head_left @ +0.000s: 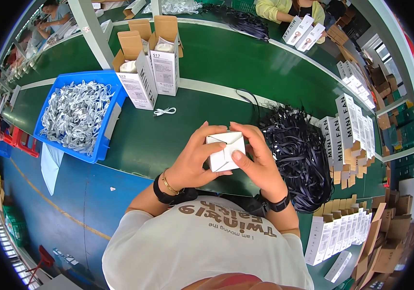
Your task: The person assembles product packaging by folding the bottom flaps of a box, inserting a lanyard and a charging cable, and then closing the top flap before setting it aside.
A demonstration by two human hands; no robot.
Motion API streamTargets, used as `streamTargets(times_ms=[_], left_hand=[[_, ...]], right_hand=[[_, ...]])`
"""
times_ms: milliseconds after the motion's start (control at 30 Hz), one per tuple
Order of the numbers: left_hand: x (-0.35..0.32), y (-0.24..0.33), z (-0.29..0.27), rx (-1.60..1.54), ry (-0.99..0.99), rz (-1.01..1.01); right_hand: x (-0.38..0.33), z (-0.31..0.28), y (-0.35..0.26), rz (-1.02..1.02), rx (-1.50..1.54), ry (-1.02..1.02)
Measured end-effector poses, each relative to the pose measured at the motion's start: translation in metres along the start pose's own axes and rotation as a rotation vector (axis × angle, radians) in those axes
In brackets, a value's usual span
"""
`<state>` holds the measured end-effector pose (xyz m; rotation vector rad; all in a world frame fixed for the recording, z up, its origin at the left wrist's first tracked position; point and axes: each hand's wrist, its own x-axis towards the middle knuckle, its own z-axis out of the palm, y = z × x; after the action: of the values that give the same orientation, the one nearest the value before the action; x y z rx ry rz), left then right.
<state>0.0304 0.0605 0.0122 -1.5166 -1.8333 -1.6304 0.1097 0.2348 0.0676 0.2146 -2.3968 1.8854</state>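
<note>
A white cardboard box (227,151) is held end-up between my hands, its end flaps folded over. My left hand (195,157) wraps its left side, with the thumb on the flap seam. From the right my right hand (262,162) grips the box, its thumb pressing the near right part of the end. The sides of the box lower down are hidden. A loose white cable (165,111) lies on the green table beyond my left hand. Close to my right hand is a big heap of black straps (298,159).
White cables (76,113) fill a blue bin (101,151) at left. Open-topped white boxes (137,87) stand beside it, near a post (91,34). Rows of white boxes (330,140) stand at right, more boxes (332,237) nearer. Across the green belt (245,63), a person in yellow sleeves (269,12) handles boxes (305,34).
</note>
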Motion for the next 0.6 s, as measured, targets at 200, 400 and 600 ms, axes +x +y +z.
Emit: streamTargets(times_ms=[200, 400, 600], left_hand=[[-0.002, -0.012, -0.012, -0.156, -0.04, 0.006], [-0.008, -0.029, -0.026, -1.143, 0.523, -0.34], [-0.011, -0.044, -0.028, -1.235, 0.758, -0.565]], right_hand=[[0.005, 0.001, 0.017, -0.122, -0.048, -0.014], [0.012, 0.003, 0.026, -0.12, 0.083, -0.127], [0.001, 0.009, 0.032, -0.032, 0.461, -0.056]])
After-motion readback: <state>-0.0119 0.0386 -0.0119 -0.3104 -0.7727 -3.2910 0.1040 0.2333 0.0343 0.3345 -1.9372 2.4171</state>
